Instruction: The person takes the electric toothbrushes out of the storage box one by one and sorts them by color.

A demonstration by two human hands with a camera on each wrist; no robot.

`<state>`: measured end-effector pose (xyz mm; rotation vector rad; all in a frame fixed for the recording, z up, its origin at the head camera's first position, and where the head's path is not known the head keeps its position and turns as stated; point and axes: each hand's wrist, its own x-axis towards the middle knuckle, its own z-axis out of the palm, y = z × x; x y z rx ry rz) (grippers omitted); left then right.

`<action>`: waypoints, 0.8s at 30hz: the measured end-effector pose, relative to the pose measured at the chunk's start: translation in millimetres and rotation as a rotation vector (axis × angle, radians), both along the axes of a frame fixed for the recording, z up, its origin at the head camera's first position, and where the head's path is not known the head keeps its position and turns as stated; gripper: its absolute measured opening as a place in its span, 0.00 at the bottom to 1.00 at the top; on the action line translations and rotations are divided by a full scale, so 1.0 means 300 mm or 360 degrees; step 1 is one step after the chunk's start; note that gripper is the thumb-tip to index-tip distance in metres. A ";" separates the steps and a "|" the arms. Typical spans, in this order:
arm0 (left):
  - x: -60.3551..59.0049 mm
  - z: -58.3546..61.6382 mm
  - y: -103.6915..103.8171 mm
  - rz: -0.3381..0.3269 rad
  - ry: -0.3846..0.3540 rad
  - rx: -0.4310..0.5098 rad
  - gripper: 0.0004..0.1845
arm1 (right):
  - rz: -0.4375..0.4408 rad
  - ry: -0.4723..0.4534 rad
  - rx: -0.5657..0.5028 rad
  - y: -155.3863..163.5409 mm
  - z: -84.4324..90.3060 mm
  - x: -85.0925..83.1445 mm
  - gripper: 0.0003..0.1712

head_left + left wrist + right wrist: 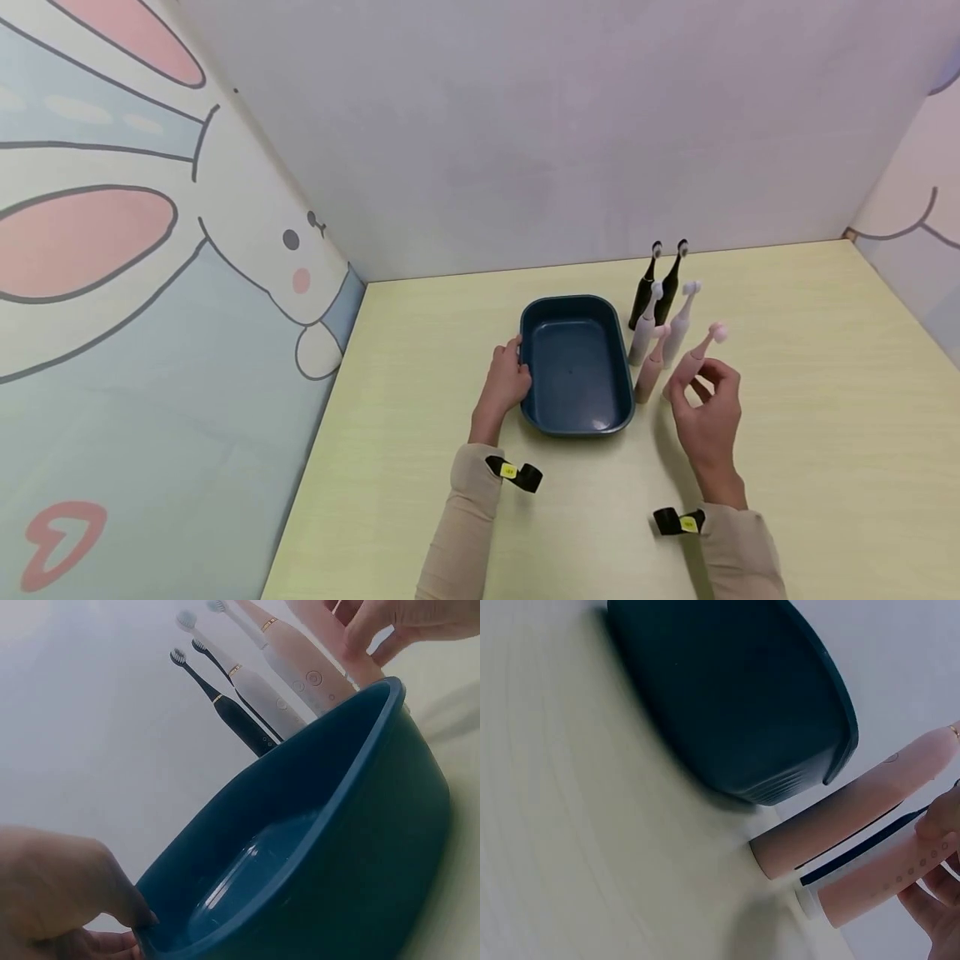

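Observation:
My left hand grips the left rim of a dark blue plastic basin, thumb over the inside of the wall in the left wrist view. Inside, the basin shows a bare floor. To its right, my right hand pinches a pink electric toothbrush by its handle, thumb on one side and fingers on the other. Another pink electric toothbrush stands upright between that hand and the basin. Behind the pink pair are two white electric toothbrushes, and two black electric toothbrushes stand at the back.
The light wood-patterned table meets a plain pale wall at its back edge. On the left rises a wall painted with a cartoon rabbit. The toothbrushes stand close together beside the basin's right wall.

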<state>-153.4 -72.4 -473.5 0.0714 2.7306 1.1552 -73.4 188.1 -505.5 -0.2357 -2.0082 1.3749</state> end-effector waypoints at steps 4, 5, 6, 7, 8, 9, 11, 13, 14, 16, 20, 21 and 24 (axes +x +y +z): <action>0.006 0.003 0.002 -0.0004 0.0003 -0.0006 0.29 | -0.0002 -0.0075 0.0001 0.002 -0.012 -0.012 0.28; 0.007 0.004 0.002 -0.0004 0.0006 -0.0006 0.29 | 0.0004 -0.0087 -0.0002 0.002 -0.015 -0.014 0.28; 0.009 0.004 0.003 -0.0003 0.0007 -0.0006 0.29 | 0.0005 -0.0097 0.0003 0.001 -0.017 -0.015 0.28; 0.010 0.005 0.003 -0.0001 0.0006 -0.0006 0.29 | 0.0000 -0.0106 0.0013 0.000 -0.020 -0.016 0.27; 0.011 0.005 0.003 -0.0001 0.0006 -0.0007 0.29 | -0.0003 -0.0110 0.0021 -0.001 -0.022 -0.017 0.27; 0.011 0.006 0.004 -0.0003 0.0006 -0.0008 0.29 | -0.0006 -0.0112 0.0026 -0.001 -0.024 -0.017 0.26; 0.014 0.009 0.005 -0.0005 0.0000 -0.0008 0.29 | -0.0012 -0.0112 0.0038 -0.001 -0.030 -0.017 0.25; 0.016 0.011 0.007 -0.0005 -0.0002 -0.0009 0.29 | -0.0021 -0.0111 0.0058 -0.001 -0.033 -0.016 0.25; 0.017 0.012 0.007 -0.0004 -0.0002 -0.0011 0.29 | -0.0024 -0.0112 0.0068 -0.001 -0.034 -0.016 0.25; 0.018 0.014 0.008 0.0001 -0.0005 -0.0015 0.29 | -0.0029 -0.0119 0.0089 0.001 -0.037 -0.016 0.25; 0.016 0.016 0.009 0.0010 -0.0007 -0.0026 0.29 | -0.0036 -0.0137 0.0119 0.004 -0.047 -0.020 0.24; 0.016 0.016 0.009 0.0009 -0.0008 -0.0027 0.29 | -0.0037 -0.0138 0.0120 0.005 -0.050 -0.021 0.24; 0.013 0.015 0.008 0.0010 -0.0006 -0.0027 0.29 | -0.0042 -0.0139 0.0129 0.007 -0.057 -0.023 0.24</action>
